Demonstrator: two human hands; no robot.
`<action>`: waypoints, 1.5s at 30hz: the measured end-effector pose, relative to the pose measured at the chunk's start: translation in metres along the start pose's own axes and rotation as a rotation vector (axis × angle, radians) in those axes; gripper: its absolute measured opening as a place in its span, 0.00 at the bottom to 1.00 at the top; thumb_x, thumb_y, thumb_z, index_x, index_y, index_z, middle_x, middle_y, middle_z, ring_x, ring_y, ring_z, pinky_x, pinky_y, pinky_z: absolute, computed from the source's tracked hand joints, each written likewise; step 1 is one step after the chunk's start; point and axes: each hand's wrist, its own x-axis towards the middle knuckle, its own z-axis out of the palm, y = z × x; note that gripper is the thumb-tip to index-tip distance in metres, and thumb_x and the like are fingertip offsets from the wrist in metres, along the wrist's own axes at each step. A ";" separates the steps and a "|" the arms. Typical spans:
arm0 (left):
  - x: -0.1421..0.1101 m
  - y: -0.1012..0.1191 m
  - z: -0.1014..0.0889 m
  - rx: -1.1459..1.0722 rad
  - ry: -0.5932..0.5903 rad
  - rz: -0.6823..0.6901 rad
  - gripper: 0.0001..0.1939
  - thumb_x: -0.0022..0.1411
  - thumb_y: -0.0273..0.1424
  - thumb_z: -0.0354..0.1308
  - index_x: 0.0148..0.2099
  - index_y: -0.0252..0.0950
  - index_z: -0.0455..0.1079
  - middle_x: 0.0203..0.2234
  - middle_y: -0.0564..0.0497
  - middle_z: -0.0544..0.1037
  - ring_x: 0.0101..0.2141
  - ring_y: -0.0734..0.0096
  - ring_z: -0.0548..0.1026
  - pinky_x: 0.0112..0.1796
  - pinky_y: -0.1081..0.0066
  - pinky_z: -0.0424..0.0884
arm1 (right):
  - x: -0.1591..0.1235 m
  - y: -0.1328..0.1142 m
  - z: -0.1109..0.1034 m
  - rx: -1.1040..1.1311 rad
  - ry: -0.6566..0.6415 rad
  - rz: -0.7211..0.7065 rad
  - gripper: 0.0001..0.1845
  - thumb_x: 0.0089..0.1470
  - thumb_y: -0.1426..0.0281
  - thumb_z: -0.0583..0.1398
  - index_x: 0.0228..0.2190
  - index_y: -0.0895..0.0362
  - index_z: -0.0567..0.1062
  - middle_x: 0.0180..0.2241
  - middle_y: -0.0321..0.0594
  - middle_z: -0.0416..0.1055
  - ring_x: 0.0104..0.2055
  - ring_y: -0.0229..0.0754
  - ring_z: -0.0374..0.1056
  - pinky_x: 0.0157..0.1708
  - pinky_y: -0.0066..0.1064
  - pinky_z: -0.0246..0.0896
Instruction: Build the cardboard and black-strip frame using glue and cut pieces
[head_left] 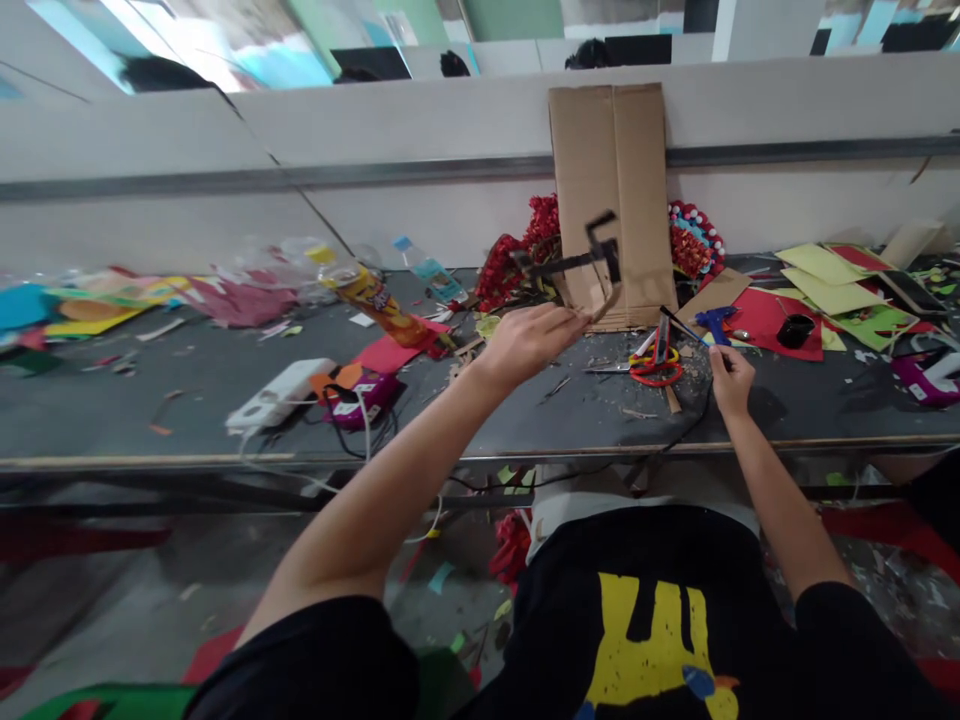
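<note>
My left hand [534, 345] is raised over the table, its fingers closed on the edge of a small cardboard model [592, 275] with black-painted bars standing up from it; the model is somewhat blurred. My right hand [732, 380] pinches a thin paintbrush [685, 328], whose dark end points left toward the model but stays apart from it. Just beyond my right hand lies a blue glue gun [716, 322]. A small pot of black paint [795, 330] stands on red paper to the right. Scissors with red and yellow handles [657, 368] rest between my hands.
A tall cardboard sheet [611, 160] leans on the wall, with red flower decorations [517, 255] beside it. Leftward are a tilted drink bottle [379, 305], a clear bottle [431, 270] and a white power strip [281, 395]. Green papers [829, 280] lie right. Cables cross the table edge.
</note>
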 end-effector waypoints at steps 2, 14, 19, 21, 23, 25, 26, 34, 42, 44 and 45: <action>-0.005 0.001 0.002 0.012 -0.052 -0.002 0.16 0.64 0.39 0.49 0.42 0.39 0.76 0.34 0.42 0.77 0.36 0.63 0.72 0.43 0.64 0.67 | 0.000 -0.001 0.000 0.005 -0.002 0.003 0.20 0.52 0.55 0.58 0.27 0.61 0.77 0.25 0.39 0.73 0.27 0.38 0.67 0.32 0.30 0.63; -0.015 -0.003 0.027 0.142 0.257 0.337 0.11 0.65 0.33 0.52 0.42 0.39 0.75 0.28 0.49 0.77 0.28 0.72 0.72 0.32 0.71 0.68 | -0.001 0.003 0.000 0.007 0.006 0.015 0.21 0.52 0.55 0.58 0.28 0.61 0.77 0.24 0.38 0.73 0.27 0.38 0.65 0.31 0.29 0.62; -0.009 -0.004 0.038 -0.198 0.382 -0.089 0.13 0.60 0.37 0.55 0.32 0.35 0.77 0.24 0.49 0.75 0.26 0.73 0.69 0.28 0.73 0.63 | 0.000 0.003 0.001 -0.002 0.005 0.017 0.20 0.52 0.55 0.58 0.27 0.60 0.77 0.24 0.38 0.73 0.27 0.38 0.66 0.32 0.30 0.62; -0.006 -0.004 0.038 -0.377 0.352 -0.237 0.13 0.57 0.38 0.57 0.30 0.34 0.76 0.22 0.51 0.74 0.25 0.74 0.68 0.27 0.73 0.62 | 0.000 0.003 0.001 -0.004 0.000 0.017 0.20 0.52 0.55 0.58 0.27 0.60 0.77 0.24 0.38 0.73 0.27 0.38 0.66 0.32 0.30 0.61; -0.004 -0.004 0.037 -0.543 0.322 -0.360 0.13 0.53 0.38 0.60 0.28 0.33 0.76 0.22 0.52 0.74 0.25 0.74 0.66 0.27 0.73 0.61 | 0.000 0.003 0.000 -0.003 -0.001 0.017 0.20 0.51 0.55 0.58 0.27 0.60 0.77 0.25 0.38 0.73 0.27 0.38 0.66 0.32 0.30 0.61; -0.003 -0.003 0.036 -0.686 0.278 -0.471 0.14 0.50 0.40 0.61 0.28 0.33 0.76 0.20 0.53 0.72 0.23 0.76 0.64 0.25 0.74 0.59 | 0.000 0.003 0.000 -0.002 -0.004 0.020 0.20 0.51 0.55 0.58 0.27 0.60 0.77 0.25 0.38 0.73 0.27 0.38 0.66 0.33 0.30 0.61; -0.002 -0.003 0.036 -0.749 0.257 -0.519 0.15 0.49 0.41 0.62 0.28 0.33 0.76 0.20 0.53 0.72 0.22 0.77 0.64 0.24 0.74 0.58 | 0.000 0.004 0.000 0.000 -0.008 0.022 0.20 0.51 0.55 0.58 0.27 0.60 0.77 0.25 0.38 0.73 0.27 0.38 0.66 0.32 0.30 0.61; -0.003 -0.008 0.047 -0.929 0.209 -0.559 0.15 0.45 0.42 0.65 0.27 0.33 0.74 0.21 0.54 0.72 0.25 0.76 0.67 0.27 0.74 0.63 | -0.001 0.000 0.001 0.034 -0.041 0.031 0.19 0.51 0.55 0.58 0.27 0.59 0.77 0.26 0.39 0.74 0.30 0.40 0.67 0.35 0.31 0.62; -0.013 -0.029 0.100 -1.310 0.412 -0.638 0.10 0.45 0.34 0.67 0.25 0.33 0.72 0.21 0.56 0.73 0.25 0.78 0.68 0.30 0.77 0.64 | -0.001 -0.004 0.002 0.046 -0.127 0.075 0.19 0.52 0.54 0.57 0.30 0.58 0.76 0.29 0.39 0.74 0.33 0.41 0.68 0.38 0.32 0.63; -0.017 -0.032 0.120 -1.373 0.452 -0.675 0.11 0.46 0.36 0.67 0.26 0.34 0.71 0.21 0.56 0.73 0.25 0.77 0.69 0.29 0.76 0.65 | -0.001 -0.001 0.003 0.054 -0.147 0.095 0.21 0.53 0.53 0.56 0.31 0.58 0.75 0.27 0.37 0.72 0.31 0.39 0.66 0.35 0.31 0.62; -0.019 -0.033 0.129 -1.412 0.459 -0.693 0.12 0.46 0.37 0.67 0.27 0.35 0.71 0.21 0.56 0.73 0.25 0.77 0.70 0.29 0.76 0.65 | -0.001 0.001 0.003 0.060 -0.171 0.107 0.21 0.54 0.52 0.55 0.31 0.57 0.74 0.25 0.36 0.70 0.29 0.38 0.65 0.33 0.30 0.61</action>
